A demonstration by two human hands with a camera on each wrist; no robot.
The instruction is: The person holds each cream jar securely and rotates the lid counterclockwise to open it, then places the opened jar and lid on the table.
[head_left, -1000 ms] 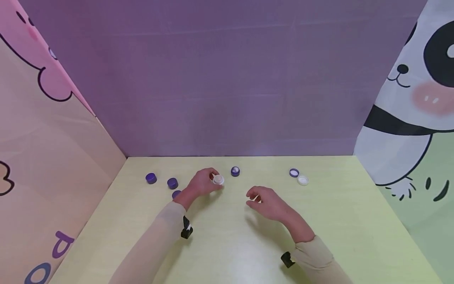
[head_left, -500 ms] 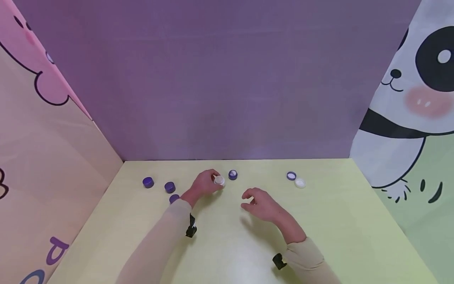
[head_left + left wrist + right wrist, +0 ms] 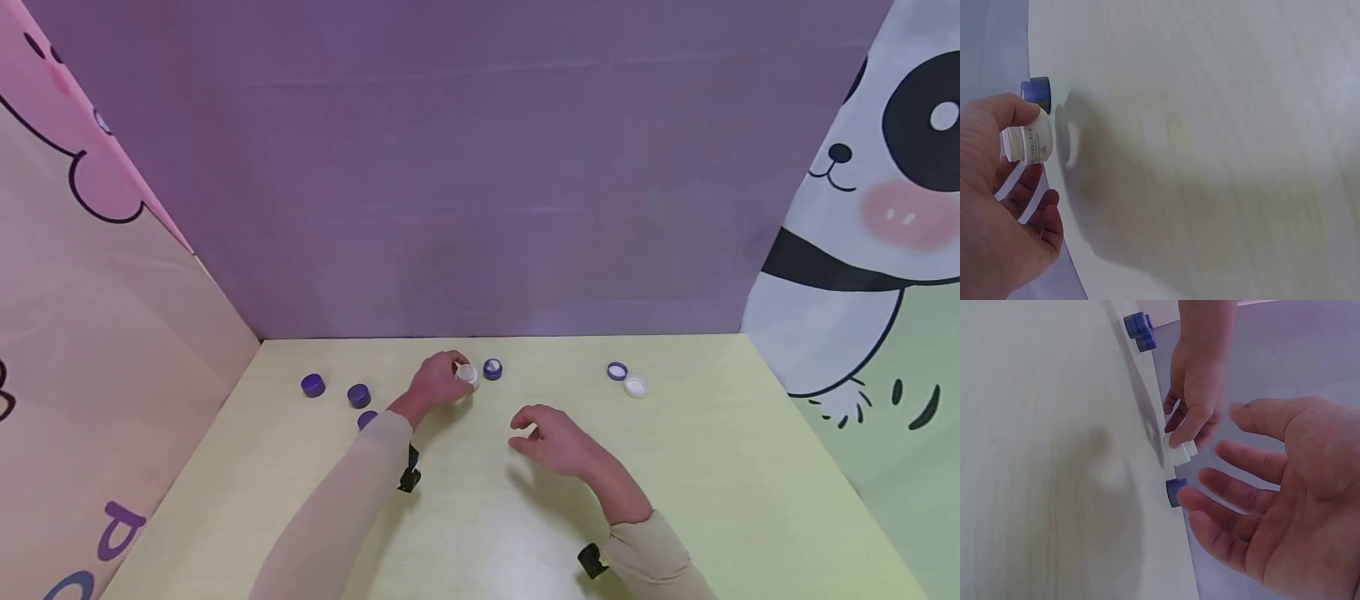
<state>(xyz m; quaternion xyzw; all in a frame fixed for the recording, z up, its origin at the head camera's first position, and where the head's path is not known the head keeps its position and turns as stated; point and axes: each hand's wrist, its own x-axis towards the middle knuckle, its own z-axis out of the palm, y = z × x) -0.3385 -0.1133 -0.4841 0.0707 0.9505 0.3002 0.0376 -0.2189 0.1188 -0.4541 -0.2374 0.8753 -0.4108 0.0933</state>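
My left hand (image 3: 437, 379) pinches a small white jar (image 3: 1036, 139) between thumb and fingers. Printed text runs round the jar's side, and a narrower white neck faces the palm in the left wrist view. Just beyond it stands a blue-purple jar (image 3: 492, 369) with a pale patch on top. Their outlines nearly meet from the head camera. My right hand (image 3: 557, 442) hovers over the table, fingers loosely bent, thumb apart, holding nothing. Its palm (image 3: 1322, 487) fills the right side of the right wrist view.
Purple round caps or jars (image 3: 359, 396) sit left of my left arm; the sleeve partly hides the nearest. At the right back lie a purple-rimmed ring-like piece (image 3: 617, 372) and a round white lid (image 3: 635, 387). A purple wall (image 3: 480, 208) rises behind the table (image 3: 735, 467).
My left hand has carried the white jar slightly forward and right, closer to the blue-purple jar. My right hand stays nearly where it was, and the head view has shifted a little.
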